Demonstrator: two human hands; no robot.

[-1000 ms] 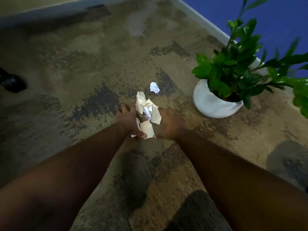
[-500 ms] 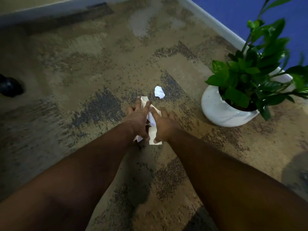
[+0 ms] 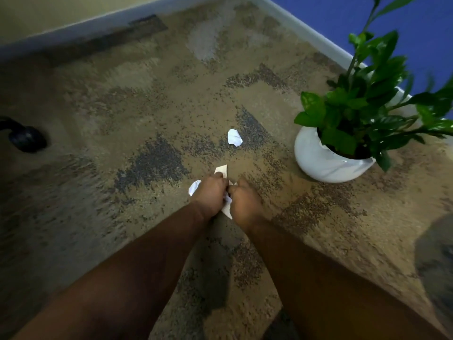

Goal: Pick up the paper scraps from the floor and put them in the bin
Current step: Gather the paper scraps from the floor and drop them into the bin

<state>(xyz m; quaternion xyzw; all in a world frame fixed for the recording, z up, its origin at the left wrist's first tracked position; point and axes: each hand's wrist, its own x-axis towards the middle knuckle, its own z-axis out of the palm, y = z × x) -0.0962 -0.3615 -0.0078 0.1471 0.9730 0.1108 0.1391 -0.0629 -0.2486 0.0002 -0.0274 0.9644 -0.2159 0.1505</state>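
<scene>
From the head view, both bare forearms reach forward and meet near the middle of the frame. The left hand (image 3: 211, 193) and the right hand (image 3: 244, 200) press together, fingers curled down and inward around a bunch of white crumpled paper scraps (image 3: 226, 207) gathered between them. Bits of that bunch poke out around the knuckles: one pale tip at 12 o'clock above the left hand, one white corner at 9 o'clock of it, and a pointed edge at 6 o'clock between the two wrists. A single loose white crumpled paper scrap (image 3: 234, 137) lies apart on the mottled tan and grey carpet floor (image 3: 147, 114), at 12 o'clock from the hands and untouched. At 2 o'clock from the hands stands a round white ceramic pot (image 3: 326, 163) holding a leafy green plant (image 3: 362, 106), against the blue wall (image 3: 331, 11). A dark rounded object (image 3: 25, 138), too dim to identify, sits at 9 o'clock near the frame edge.
</scene>
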